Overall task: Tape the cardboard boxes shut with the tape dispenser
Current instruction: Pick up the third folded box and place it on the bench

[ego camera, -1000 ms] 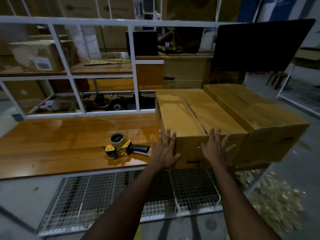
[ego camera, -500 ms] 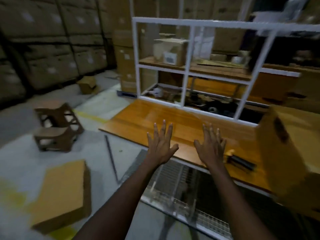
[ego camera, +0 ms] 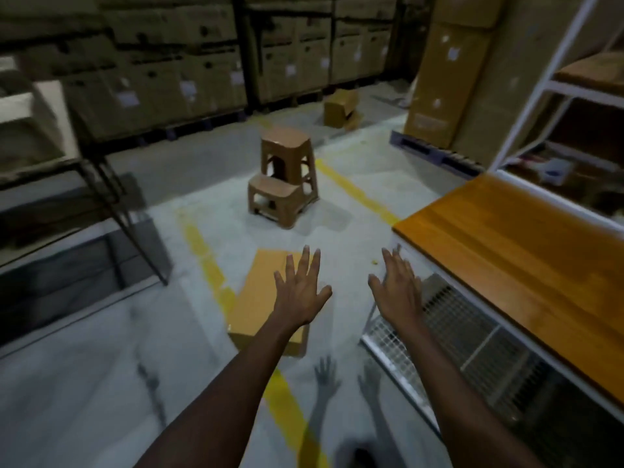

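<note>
Both arms reach forward over the floor; the left hand (ego camera: pixel 300 292) is held flat with its fingers straight and fanned wide, the thumb out to the side, gripping nothing; the right hand (ego camera: pixel 396 288) is likewise spread, fingers straight and slightly apart, with nothing in it and nothing touched. The two hands are level with each other and apart, and their shadows fall on the bare concrete nearer the camera.

A flat cardboard box (ego camera: pixel 251 298) lies on the floor, not on the worktop (ego camera: pixel 506 238); it sits off the worktop's left end, beside a yellow floor line (ego camera: pixel 211 268), and the left hand overlaps its right side in the view; whether its flaps are taped cannot be told.

The right hand hangs just off the worktop's near-left corner, above the end of a wire mesh shelf (ego camera: pixel 452 329) under the worktop's front edge. Farther off stand two brown plastic stools (ego camera: pixel 287 170), one low against one tall; a smaller carton (ego camera: pixel 341 108) lies on the floor near stacked cartons (ego camera: pixel 189 69) along the far wall.
</note>
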